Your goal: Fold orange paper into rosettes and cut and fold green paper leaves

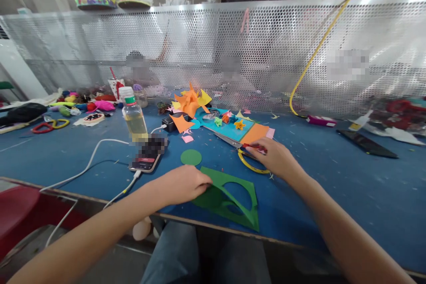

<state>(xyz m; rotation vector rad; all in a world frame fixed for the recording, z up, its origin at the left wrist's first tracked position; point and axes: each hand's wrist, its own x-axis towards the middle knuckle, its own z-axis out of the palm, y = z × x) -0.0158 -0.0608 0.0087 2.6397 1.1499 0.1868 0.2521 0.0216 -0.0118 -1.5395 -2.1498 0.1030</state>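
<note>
My left hand [186, 183] pinches the upper left edge of a green sheet of paper [218, 206] with large round holes cut in it. The sheet is lifted and bent near the table's front edge. My right hand [274, 156] has its fingers closed on the red handle of a pair of scissors [253, 167]. The other handle loop is yellow, and the blades point to the far left over blue paper. Just beyond my left hand, a green paper circle [191, 157] lies flat on the table.
Orange paper scraps [189, 102] and folded stars [239, 124] lie on blue paper [233, 129] ahead. A phone [148, 155] with a white cable and a bottle [135, 120] stand left. Another scissors pair [60, 123] lies far left; a dark phone [368, 143] lies right. Perforated metal [206, 44] borders the back.
</note>
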